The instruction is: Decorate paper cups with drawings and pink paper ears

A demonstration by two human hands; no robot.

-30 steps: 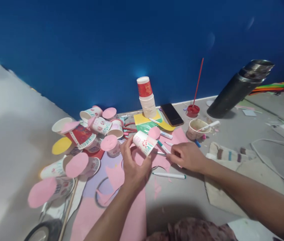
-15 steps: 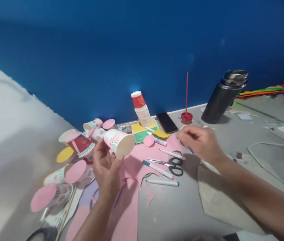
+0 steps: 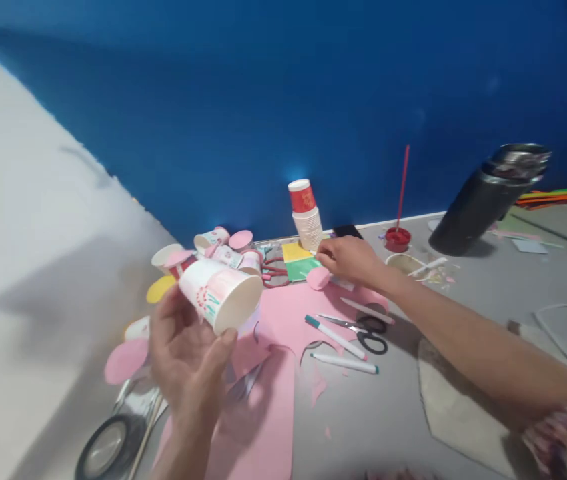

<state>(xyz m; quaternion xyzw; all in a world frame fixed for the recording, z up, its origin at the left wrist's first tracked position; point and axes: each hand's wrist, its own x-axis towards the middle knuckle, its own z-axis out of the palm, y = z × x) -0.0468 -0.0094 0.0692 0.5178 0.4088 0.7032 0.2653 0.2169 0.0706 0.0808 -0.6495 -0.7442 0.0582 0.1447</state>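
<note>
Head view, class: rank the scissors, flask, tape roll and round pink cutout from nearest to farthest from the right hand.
1. Round pink cutout, close by the right hand.
2. Scissors, nearer the person.
3. Flask, off to the right.
4. Tape roll, at lower left.

Lifted paper cup (image 3: 221, 293) in left hand (image 3: 188, 360) up and left from low over pink paper (image 3: 283, 307), now nearer camera. Turned its opening into view, hidden a second ago. Took right hand (image 3: 346, 259) off scissors (image 3: 356, 327), past pot (image 3: 406, 264), over to foot of cup stack (image 3: 307, 213). Left scissors lying with both handles showing, previously covered by fingers. Uncovered pot again after half-second block; now partly covering phone (image 3: 348, 231).
</note>
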